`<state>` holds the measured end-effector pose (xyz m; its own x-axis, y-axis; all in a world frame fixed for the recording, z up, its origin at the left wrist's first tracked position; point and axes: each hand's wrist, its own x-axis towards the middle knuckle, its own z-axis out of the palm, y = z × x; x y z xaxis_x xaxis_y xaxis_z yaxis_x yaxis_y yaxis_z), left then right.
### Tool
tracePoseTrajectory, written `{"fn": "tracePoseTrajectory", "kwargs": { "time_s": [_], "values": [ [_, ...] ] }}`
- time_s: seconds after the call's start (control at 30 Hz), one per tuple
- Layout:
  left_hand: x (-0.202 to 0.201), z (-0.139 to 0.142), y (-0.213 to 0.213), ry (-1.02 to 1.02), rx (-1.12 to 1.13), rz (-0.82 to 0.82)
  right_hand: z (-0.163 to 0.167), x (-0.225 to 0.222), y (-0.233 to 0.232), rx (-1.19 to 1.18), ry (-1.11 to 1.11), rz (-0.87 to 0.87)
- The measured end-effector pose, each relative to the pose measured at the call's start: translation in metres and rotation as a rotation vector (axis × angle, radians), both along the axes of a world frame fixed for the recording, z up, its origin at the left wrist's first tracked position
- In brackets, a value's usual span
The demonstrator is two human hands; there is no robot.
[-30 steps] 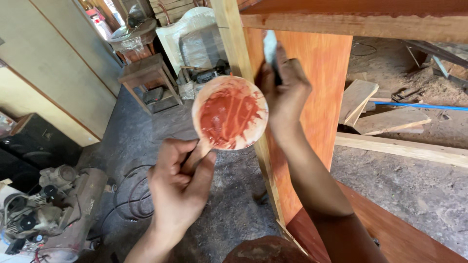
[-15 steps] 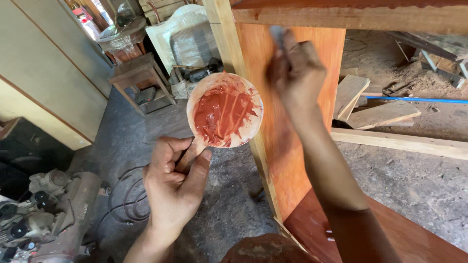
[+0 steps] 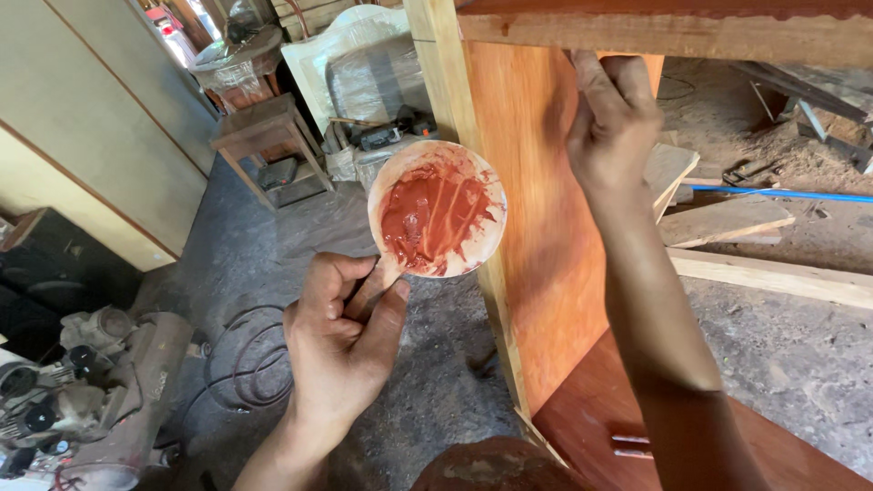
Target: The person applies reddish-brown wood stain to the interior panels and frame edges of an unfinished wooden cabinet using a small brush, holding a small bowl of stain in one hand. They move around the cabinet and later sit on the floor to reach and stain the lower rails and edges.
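Note:
My left hand pinches the lower rim of a round pale lid, held face up in front of me and smeared with red-brown paste. My right hand is raised with its fingers closed against the top of an orange-stained wooden panel, just under a stained crossbeam. The pale flat tool seen in that hand earlier is now hidden behind the fingers. A bare upright wooden post edges the panel on the left, right behind the lid.
A darker red-brown shelf board lies below the panel. On the concrete floor are a small wooden stool, a dusty motor unit, a coiled cable, loose planks and a blue pipe.
My right hand has slid to the right and upward along the panel's top, covering the pale tool. The lid in my left hand has stayed nearly still.

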<state>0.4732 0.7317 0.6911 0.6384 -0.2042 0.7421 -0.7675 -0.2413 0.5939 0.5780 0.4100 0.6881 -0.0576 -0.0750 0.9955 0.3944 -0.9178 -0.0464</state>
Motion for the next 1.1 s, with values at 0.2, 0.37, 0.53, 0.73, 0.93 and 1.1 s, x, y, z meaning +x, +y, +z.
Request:
{"fn": "tracePoseTrajectory", "kwargs": {
  "time_s": [0.2, 0.37, 0.53, 0.73, 0.93, 1.1],
  "values": [
    [0.005, 0.006, -0.007, 0.049, 0.040, -0.011, 0.002, 0.014, -0.042, -0.348, -0.155, -0.228],
    [0.004, 0.008, -0.012, 0.022, 0.022, -0.051, 0.008, 0.060, -0.090, -0.254, 0.090, -0.085],
    [-0.002, 0.011, -0.011, 0.098, 0.048, -0.007, 0.006, 0.038, -0.071, -0.169, 0.051, 0.103],
    [0.000, 0.008, -0.016, 0.014, -0.034, -0.130, 0.018, 0.020, -0.035, -0.217, -0.026, 0.048],
    [-0.008, 0.005, -0.012, 0.074, 0.074, 0.066, -0.007, 0.027, -0.025, 0.183, 0.033, 0.085],
    [-0.019, 0.006, -0.003, -0.004, 0.079, 0.051, -0.026, 0.014, 0.059, 0.476, 0.093, 0.362]
  ]
}}
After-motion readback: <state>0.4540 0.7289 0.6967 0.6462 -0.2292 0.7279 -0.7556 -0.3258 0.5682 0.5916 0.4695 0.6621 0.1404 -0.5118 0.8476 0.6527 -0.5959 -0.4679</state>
